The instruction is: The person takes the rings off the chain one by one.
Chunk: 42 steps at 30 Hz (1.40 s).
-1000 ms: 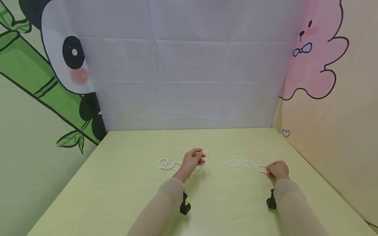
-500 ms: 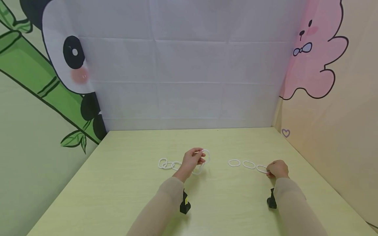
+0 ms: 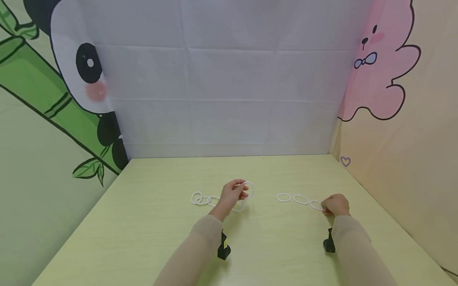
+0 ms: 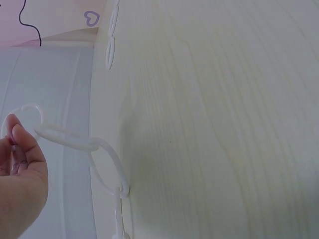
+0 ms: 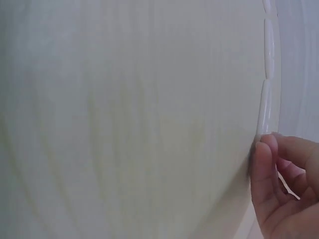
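While your left hand is raised over the table, its thumb and fingertips pinch a white end link. Just below those fingers a second link slants down from it, hooked into a third link that leans toward the tabletop. To the left of the same fingers, further joined links lie on the table, partly screened by the hand in the head view. Your right hand is down at table level, well apart to the right, with thumb and index finger gripping the right end of a loose link. Leftward from those fingertips, beyond it, a middle link and a far link lie in a row.
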Motion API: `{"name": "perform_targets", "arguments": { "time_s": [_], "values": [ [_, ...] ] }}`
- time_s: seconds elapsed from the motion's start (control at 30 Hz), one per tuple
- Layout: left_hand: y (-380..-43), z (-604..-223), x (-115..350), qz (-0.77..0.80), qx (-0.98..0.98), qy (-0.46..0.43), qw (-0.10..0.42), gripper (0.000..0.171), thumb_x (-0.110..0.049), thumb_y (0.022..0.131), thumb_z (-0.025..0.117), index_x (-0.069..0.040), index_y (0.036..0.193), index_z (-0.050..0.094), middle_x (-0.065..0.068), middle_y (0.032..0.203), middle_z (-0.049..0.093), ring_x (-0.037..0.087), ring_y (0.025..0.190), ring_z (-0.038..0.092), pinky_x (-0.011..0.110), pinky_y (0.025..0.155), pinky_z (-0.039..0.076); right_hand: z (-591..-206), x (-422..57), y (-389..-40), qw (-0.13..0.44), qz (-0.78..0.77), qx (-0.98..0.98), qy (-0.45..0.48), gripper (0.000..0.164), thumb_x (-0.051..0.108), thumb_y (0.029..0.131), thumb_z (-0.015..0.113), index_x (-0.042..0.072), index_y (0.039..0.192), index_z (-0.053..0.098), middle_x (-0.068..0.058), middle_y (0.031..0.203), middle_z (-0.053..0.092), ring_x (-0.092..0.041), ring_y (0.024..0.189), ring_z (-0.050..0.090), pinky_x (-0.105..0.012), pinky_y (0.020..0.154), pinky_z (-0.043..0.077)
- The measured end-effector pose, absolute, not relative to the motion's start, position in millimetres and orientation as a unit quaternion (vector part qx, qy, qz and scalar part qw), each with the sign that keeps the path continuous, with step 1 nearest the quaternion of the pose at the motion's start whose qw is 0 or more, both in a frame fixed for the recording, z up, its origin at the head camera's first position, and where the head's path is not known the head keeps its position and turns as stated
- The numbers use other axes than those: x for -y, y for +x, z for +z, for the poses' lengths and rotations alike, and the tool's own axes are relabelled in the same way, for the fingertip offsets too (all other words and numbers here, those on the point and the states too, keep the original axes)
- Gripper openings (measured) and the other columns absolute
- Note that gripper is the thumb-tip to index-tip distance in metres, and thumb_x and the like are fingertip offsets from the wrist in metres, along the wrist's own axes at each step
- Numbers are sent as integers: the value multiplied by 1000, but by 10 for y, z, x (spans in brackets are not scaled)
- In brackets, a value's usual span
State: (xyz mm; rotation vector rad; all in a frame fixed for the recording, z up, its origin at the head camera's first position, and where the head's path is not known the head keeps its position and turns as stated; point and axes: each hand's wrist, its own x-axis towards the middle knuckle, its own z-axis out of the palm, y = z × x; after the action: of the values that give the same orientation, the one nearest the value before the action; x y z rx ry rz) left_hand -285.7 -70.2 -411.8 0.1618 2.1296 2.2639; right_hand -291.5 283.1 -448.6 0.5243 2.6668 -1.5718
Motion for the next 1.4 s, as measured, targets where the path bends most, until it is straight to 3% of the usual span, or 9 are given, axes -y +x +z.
{"name": "perform_targets", "arguments": {
  "time_s": [0.13, 0.37, 0.9, 1.4],
  "values": [
    [-2848, -4109, 715, 726, -686, 56, 15, 23, -6, 96, 49, 6, 114, 54, 9, 87, 62, 9, 63, 58, 20, 62, 50, -4415, -2842, -2926, -17, -499, -853, 151, 22, 3, 83, 60, -15, 95, 57, -7, 62, 57, -10, 46, 56, -24, 46, 50],
    [-2853, -4111, 739, 727, -684, 63, 20, 24, -8, 96, 50, 7, 115, 54, 12, 90, 63, 9, 64, 58, 21, 64, 50, -4153, -2795, -2990, -43, -515, -846, 132, 27, 7, 86, 59, -14, 101, 53, -26, 92, 55, -10, 51, 58, -25, 52, 52],
    [-2882, -4116, 767, 727, -684, 63, 20, 22, -6, 95, 50, 6, 113, 55, 10, 87, 63, 8, 63, 58, 18, 61, 49, -3574, -2316, -3181, -79, -550, -827, 86, 27, 10, 90, 58, -9, 106, 50, -10, 83, 51, -8, 51, 57, -23, 53, 52],
    [-2833, -4089, 840, 731, -679, 64, 23, 21, -5, 95, 50, 7, 111, 55, 7, 84, 62, 8, 62, 58, 18, 59, 49, -3220, -1778, -3161, -85, -531, -843, 20, 28, 12, 91, 58, -9, 109, 51, -17, 93, 53, -11, 53, 58, -24, 55, 52]
  ]
}}
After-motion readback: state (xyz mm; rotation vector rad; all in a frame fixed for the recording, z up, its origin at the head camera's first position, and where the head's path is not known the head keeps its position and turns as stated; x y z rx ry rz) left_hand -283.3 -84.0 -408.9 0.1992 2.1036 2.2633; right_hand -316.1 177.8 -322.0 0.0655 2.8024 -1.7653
